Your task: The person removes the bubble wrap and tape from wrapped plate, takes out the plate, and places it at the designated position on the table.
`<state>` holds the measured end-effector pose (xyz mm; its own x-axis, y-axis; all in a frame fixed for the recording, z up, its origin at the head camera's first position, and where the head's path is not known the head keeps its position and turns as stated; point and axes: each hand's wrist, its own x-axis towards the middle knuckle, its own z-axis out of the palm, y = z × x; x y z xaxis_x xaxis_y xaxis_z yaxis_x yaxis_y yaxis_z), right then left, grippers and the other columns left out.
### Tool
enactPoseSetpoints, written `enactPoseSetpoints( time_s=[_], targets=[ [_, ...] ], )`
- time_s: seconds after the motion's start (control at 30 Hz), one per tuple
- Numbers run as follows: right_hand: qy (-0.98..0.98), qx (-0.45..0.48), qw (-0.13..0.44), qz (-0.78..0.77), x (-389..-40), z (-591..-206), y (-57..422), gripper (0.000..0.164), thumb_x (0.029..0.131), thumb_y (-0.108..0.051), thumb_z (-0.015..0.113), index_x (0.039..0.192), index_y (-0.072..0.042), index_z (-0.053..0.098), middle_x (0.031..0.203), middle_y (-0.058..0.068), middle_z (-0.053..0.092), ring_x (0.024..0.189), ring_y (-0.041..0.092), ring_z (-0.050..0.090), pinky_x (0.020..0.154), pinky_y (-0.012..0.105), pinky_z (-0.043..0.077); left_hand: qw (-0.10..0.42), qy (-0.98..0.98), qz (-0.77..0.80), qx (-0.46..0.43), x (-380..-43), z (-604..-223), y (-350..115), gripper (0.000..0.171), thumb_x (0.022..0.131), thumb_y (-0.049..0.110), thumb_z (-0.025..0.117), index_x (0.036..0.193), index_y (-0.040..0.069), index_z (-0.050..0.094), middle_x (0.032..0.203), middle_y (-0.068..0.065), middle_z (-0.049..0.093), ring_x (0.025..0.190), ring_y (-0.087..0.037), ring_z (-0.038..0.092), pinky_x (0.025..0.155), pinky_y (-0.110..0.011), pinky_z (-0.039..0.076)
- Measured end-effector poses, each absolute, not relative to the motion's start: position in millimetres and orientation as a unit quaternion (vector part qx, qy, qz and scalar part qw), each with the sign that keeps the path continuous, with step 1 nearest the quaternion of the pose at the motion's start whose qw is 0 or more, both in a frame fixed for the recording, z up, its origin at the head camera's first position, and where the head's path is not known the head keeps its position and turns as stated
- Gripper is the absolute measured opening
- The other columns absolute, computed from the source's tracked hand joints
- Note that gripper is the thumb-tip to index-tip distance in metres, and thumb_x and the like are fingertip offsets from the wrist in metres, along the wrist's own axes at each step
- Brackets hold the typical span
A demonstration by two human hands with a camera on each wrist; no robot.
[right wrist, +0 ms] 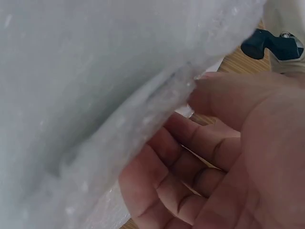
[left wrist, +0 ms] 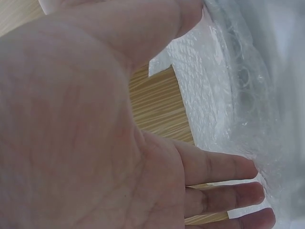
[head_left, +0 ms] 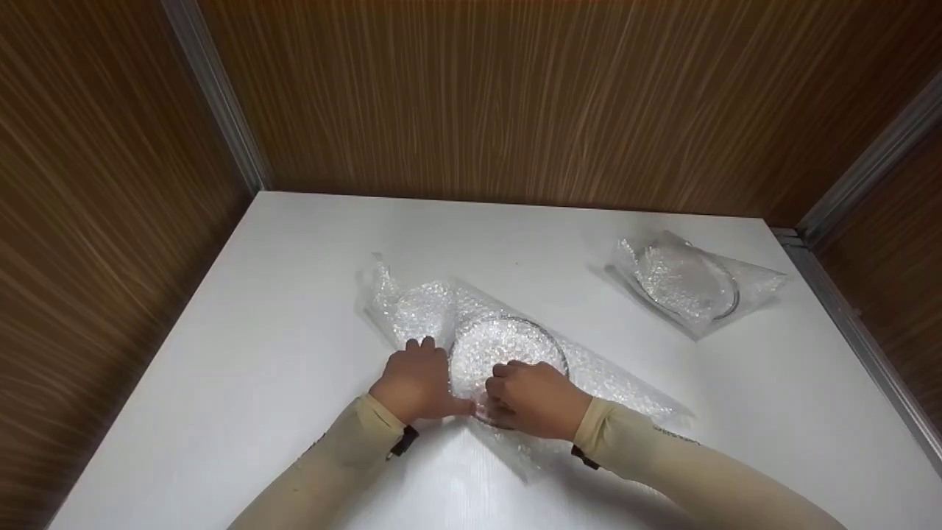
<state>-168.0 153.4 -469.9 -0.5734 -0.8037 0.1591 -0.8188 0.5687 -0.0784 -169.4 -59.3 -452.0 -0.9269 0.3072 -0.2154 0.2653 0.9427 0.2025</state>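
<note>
In the head view, a sheet of bubble wrap (head_left: 618,375) lies slantwise on the white table, with a round, dark-rimmed disc (head_left: 508,346) showing through it. My left hand (head_left: 416,379) is at the disc's left side. Its fingers are straight in the left wrist view, and their tips touch the bubble wrap (left wrist: 205,95); the thumb reaches it too. On the disc's near right side is my right hand (head_left: 537,397), fingers curled. The right wrist view shows this hand (right wrist: 224,157) pinching a folded edge of bubble wrap (right wrist: 143,119). The wrap hides the disc's details.
Toward the back right of the table (head_left: 309,243) lies a second round, dark-rimmed thing in bubble wrap (head_left: 684,283). Wood-patterned panels (head_left: 478,96) stand behind the table and on both sides. A metal rail (head_left: 868,324) runs along the right edge.
</note>
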Motion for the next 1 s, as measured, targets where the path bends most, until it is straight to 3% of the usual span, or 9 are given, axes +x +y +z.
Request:
enactPoseSetpoints(
  time_s=[0.13,0.33,0.63,0.73,0.8,0.9,1.0],
  targets=[
    [-0.878,0.468,0.074,0.076,-171,-471,155,0.03,0.085,-0.026,0.082,0.071,-0.017,0.057,0.069,-0.006,0.054,0.057,0.007,0.045,0.047,0.025,0.043,0.132,0.977,0.088,0.144,-170,-452,-59,0.089,0.075,0.069,0.078,0.119,-0.008,0.065,0.111,-0.018,0.056,0.103,-0.034,0.056,0.082,-0.048,0.055],
    [-0.886,0.449,0.074,0.09,-179,-463,164,0.018,0.084,-0.007,0.076,0.076,-0.015,0.063,0.073,-0.005,0.058,0.059,0.009,0.053,0.051,0.029,0.049,0.118,0.976,0.094,0.158,-170,-452,-61,0.082,0.074,0.065,0.08,0.11,-0.007,0.065,0.105,-0.016,0.055,0.099,-0.032,0.054,0.079,-0.047,0.054],
    [-0.898,0.415,0.09,0.118,-191,-447,181,0.011,0.089,-0.006,0.074,0.084,-0.014,0.068,0.08,-0.004,0.066,0.064,0.009,0.059,0.055,0.029,0.051,0.132,0.974,0.08,0.167,-174,-450,-63,0.084,0.076,0.065,0.08,0.115,-0.008,0.063,0.105,-0.015,0.055,0.1,-0.032,0.054,0.079,-0.047,0.054],
    [-0.9,0.408,0.098,0.115,-194,-444,187,0.009,0.089,-0.008,0.075,0.086,-0.014,0.069,0.081,-0.004,0.066,0.064,0.009,0.058,0.054,0.028,0.05,0.137,0.973,0.081,0.169,-175,-449,-65,0.086,0.076,0.063,0.082,0.122,-0.007,0.061,0.108,-0.016,0.056,0.104,-0.034,0.055,0.081,-0.048,0.054],
    [-0.903,0.402,0.102,0.111,-197,-442,191,0.009,0.089,-0.01,0.076,0.086,-0.014,0.069,0.081,-0.004,0.066,0.064,0.009,0.059,0.053,0.028,0.049,0.14,0.972,0.085,0.171,-176,-447,-67,0.092,0.076,0.06,0.082,0.135,-0.005,0.056,0.114,-0.018,0.057,0.107,-0.035,0.055,0.082,-0.048,0.053],
    [-0.908,0.39,0.107,0.108,-200,-441,198,0.008,0.088,-0.011,0.078,0.088,-0.013,0.069,0.082,-0.003,0.067,0.066,0.01,0.061,0.053,0.029,0.05,0.148,0.969,0.088,0.179,-177,-446,-69,0.101,0.077,0.056,0.083,0.154,0.004,0.043,0.123,-0.021,0.057,0.108,-0.037,0.055,0.08,-0.047,0.053],
    [-0.914,0.375,0.113,0.106,-204,-441,203,0.009,0.088,-0.013,0.079,0.092,-0.012,0.07,0.083,-0.002,0.067,0.068,0.012,0.064,0.054,0.03,0.051,0.16,0.965,0.09,0.187,-178,-445,-70,0.102,0.079,0.051,0.083,0.161,0.014,0.035,0.128,-0.024,0.056,0.106,-0.037,0.055,0.077,-0.046,0.052]
  ],
)
